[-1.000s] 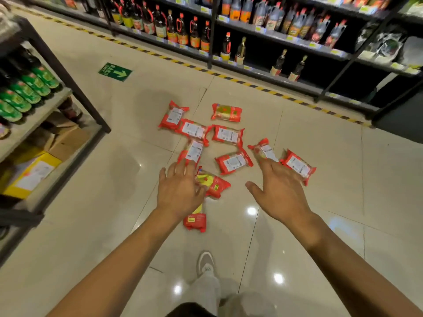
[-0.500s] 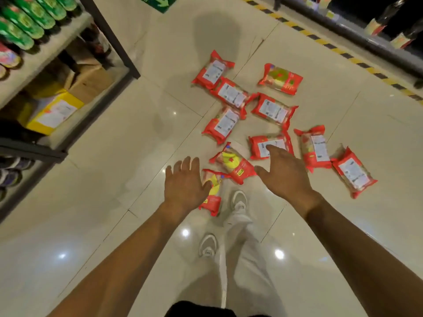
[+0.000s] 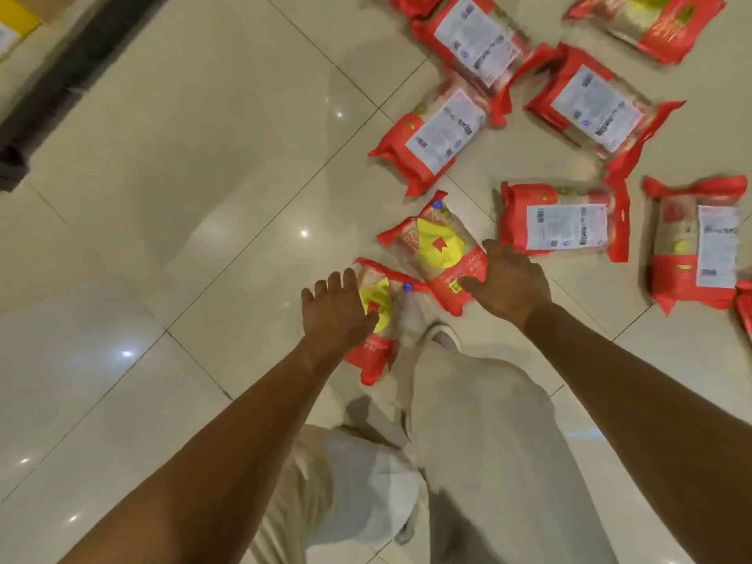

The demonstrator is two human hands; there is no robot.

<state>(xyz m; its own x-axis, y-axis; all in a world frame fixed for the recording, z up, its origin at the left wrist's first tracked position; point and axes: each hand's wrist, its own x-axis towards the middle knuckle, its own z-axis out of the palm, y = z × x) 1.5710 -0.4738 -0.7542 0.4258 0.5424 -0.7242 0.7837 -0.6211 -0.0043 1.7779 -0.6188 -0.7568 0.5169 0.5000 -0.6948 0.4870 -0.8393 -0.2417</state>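
Several red food packets lie scattered on the pale tiled floor. Two lie face up with a yellow label: a near packet (image 3: pixel 376 319) and a second one (image 3: pixel 439 254) just right of it. My left hand (image 3: pixel 335 315) hovers over the left side of the near packet, fingers spread, thumb over its yellow label. My right hand (image 3: pixel 508 280) reaches down to the second packet's lower right corner, thumb over its red end. Whether either hand touches its packet is unclear. Other packets lie label-side up, such as one (image 3: pixel 563 221) beyond my right hand.
The base of a dark shelf unit (image 3: pixel 61 83) runs along the upper left, with a yellow box (image 3: pixel 12 22) on it. My legs in light trousers (image 3: pixel 480 441) and a shoe (image 3: pixel 445 339) stand just below the packets. Bare tiled floor (image 3: pixel 203 197) spreads left.
The view has dropped closer to the floor and the packets look larger. Both hands have come down onto the two yellow-labelled packets; the right hand moved from the white-labelled packet to the nearer one.
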